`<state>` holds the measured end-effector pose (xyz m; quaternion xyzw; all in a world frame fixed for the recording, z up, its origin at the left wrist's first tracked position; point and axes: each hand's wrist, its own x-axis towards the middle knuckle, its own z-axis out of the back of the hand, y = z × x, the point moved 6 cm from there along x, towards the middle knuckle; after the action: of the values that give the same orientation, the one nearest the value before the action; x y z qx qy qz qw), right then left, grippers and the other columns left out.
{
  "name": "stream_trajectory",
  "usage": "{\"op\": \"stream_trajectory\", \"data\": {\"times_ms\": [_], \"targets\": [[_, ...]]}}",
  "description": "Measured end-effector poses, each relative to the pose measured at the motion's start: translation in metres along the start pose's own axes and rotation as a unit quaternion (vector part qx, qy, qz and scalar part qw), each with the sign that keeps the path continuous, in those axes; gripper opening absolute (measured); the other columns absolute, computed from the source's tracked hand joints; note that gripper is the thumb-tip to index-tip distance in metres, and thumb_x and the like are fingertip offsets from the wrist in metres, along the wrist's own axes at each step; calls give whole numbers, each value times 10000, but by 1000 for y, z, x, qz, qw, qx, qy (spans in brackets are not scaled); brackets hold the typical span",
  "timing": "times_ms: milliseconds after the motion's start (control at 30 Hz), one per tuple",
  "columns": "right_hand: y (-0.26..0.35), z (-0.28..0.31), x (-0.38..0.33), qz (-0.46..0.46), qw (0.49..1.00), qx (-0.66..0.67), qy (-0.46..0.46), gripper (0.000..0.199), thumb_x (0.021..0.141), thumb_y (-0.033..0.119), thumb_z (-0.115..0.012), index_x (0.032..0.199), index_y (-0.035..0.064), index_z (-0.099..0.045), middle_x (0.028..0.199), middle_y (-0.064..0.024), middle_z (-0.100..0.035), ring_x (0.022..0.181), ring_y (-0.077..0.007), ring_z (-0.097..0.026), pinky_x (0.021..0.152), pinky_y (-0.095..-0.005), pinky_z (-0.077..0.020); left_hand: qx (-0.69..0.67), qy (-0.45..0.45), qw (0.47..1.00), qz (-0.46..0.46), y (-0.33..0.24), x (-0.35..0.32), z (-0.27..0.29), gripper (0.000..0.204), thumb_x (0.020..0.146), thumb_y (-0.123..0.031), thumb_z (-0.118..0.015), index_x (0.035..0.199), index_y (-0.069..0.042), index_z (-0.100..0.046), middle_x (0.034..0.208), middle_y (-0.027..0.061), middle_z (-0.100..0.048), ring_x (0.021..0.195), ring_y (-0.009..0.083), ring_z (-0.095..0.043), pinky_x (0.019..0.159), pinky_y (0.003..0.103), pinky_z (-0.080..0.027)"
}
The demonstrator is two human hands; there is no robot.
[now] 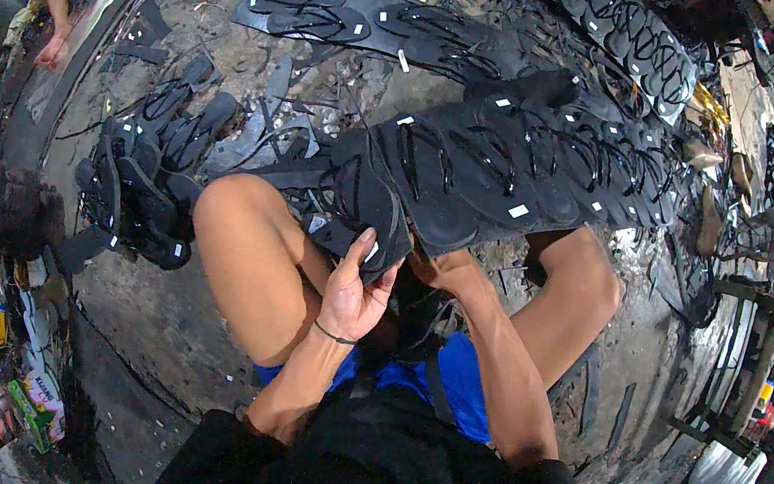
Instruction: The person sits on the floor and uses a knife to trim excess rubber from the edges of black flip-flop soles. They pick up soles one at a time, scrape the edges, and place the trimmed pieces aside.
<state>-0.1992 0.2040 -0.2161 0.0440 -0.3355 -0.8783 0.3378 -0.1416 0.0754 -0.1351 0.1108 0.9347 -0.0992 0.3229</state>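
A long black rubber sheet (535,205) carries a row of flip-flops with glossy straps and small white tags. It lies across my knees. My left hand (357,303) is closed on the near left end of it, gripping a black flip-flop sole (368,199) with the thumb on top. A gap runs between this sole and the rest of the sheet. Close by, my right hand (455,273) is curled at the sheet's lower edge, fingers bent. Whatever it holds is hidden under the rubber and the hand.
Loose black flip-flops (149,179) are piled left of my knee. More strapped sheets lie beyond, one at far left (312,12) and one at far right (632,38). Rubber scraps litter the floor. A co-worker's hand (53,47) shows at upper left; a wooden bench (741,369) stands right.
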Motion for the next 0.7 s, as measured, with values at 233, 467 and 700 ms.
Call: {"op": "stream_trajectory", "data": {"times_ms": [233,467,700], "targets": [[25,24,38,32,995,-89,-43,249,964,249,-539,1089,46,-612,995,-101,-647,928,-265,-627,849,-358,-503,-22,14,1000,-2,-2,-1,8,139,958,-190,-654,1069,-106,-670,1002,81,-706,845,182,-698,668,249,-623],[16,29,50,30,997,-68,-33,235,963,262,-566,1046,47,-608,939,-78,-623,872,-229,-607,804,-335,-496,-31,43,999,7,6,6,5,149,958,-178,-653,1094,-117,-657,994,84,-704,854,204,-698,678,267,-627],[49,-16,34,-24,995,87,37,232,962,275,-594,1002,47,-603,883,-55,-599,815,-192,-587,759,-312,-489,-29,8,999,-15,5,7,33,248,958,-163,-648,1163,-36,-591,1132,107,-621,1059,226,-631,822,334,-597]]}}
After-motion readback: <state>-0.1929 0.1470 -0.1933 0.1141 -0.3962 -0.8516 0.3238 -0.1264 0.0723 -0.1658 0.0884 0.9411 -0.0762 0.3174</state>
